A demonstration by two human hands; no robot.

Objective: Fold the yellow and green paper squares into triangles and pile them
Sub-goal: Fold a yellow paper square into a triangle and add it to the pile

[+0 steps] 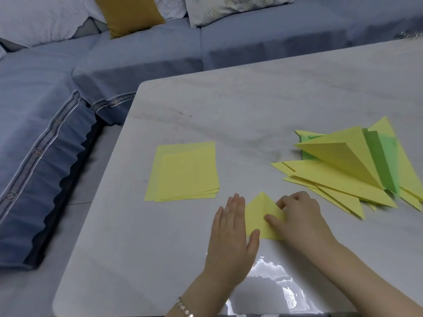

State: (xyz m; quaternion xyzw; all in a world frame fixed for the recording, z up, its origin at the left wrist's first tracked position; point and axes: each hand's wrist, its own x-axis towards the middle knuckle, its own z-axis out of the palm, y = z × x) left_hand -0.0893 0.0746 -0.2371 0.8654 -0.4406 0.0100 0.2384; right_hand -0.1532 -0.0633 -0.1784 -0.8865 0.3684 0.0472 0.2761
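left hand [231, 227] flat on yellow triangle [256, 217], 9 o'clock side; right hand [299, 221] curled, gripping 3 o'clock corner; folded pile [343, 179] at 2

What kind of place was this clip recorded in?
Most likely a home living room. A blue-grey corner sofa with a mustard cushion runs along two sides of a marble-look table, which holds yellow paper squares and folded triangles.

head cam | worn on head | faces forward-down | near, over table [251, 99] edge | sofa [137, 53] beyond
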